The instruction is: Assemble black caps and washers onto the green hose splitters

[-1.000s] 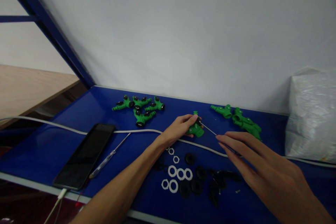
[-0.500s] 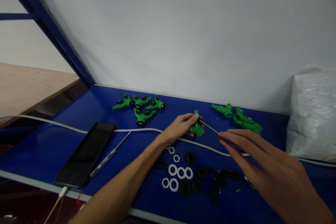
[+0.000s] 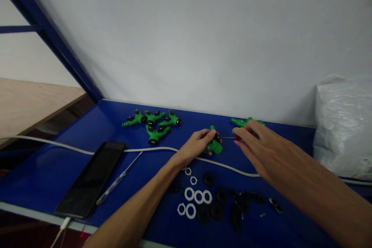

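Note:
My left hand [image 3: 197, 143] is closed around a green Y-shaped hose splitter [image 3: 214, 146] with a black part on it, just above the table. In my right hand [image 3: 258, 143] I grip a screwdriver [image 3: 228, 137] by its red handle, mostly hidden by my fingers. Its thin shaft points left, and the tip meets the black part of the splitter. Below my hands lie several white rings [image 3: 189, 193], black rings [image 3: 208, 179] and a heap of small black parts [image 3: 244, 201]. A tiny screw [image 3: 262, 215] rests to the right of them.
Several green splitters with black fittings [image 3: 155, 133] lie at the back left. Another green piece [image 3: 240, 121] is partly behind my right hand. A phone [image 3: 91, 180], a clear-handled screwdriver [image 3: 119, 178], a white cable [image 3: 151, 149] and a plastic-wrapped bag [image 3: 343, 128] share the blue table.
My right hand has moved up and turned, so the screwdriver now lies nearly level and its red handle shows. My left hand still holds the splitter. The view has shifted slightly.

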{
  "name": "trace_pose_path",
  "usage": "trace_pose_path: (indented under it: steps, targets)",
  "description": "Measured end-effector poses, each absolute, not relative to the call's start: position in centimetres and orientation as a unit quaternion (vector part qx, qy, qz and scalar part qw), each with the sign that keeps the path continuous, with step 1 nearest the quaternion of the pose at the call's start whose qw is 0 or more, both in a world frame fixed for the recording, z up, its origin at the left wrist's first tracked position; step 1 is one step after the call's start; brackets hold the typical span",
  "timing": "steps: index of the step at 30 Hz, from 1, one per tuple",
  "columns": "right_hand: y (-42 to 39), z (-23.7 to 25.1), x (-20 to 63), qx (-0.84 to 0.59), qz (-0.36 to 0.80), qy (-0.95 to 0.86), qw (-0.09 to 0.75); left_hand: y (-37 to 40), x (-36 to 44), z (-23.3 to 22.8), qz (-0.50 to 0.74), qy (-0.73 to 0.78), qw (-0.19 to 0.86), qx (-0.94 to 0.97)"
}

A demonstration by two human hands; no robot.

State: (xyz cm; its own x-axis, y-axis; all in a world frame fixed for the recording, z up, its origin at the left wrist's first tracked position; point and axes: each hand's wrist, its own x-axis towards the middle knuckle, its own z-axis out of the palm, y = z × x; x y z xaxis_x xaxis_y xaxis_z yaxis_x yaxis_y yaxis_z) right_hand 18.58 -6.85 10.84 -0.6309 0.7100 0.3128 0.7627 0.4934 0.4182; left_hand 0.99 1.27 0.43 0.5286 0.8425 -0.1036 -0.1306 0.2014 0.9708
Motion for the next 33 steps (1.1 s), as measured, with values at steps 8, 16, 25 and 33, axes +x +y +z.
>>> trace_pose_path:
  steps: [8,16,25,33]
  targets:
    - [-6.6,9.3,19.5,-0.435,-0.287,-0.850,0.076,1.4,1.1,-0.1,0.360,0.338,0.702,0.512]
    - [-6.7,10.6,18.1,-0.386,-0.330,-0.855,0.104,1.6,0.8,-0.1,0.361,0.338,0.727,0.477]
    - [-6.9,10.0,18.5,-0.419,-0.257,-0.864,0.109,1.9,0.6,-0.1,0.345,0.346,0.729,0.480]
    - [-8.6,9.5,18.9,-0.398,-0.332,-0.850,0.094,1.9,0.5,-0.1,0.332,0.338,0.738,0.481]
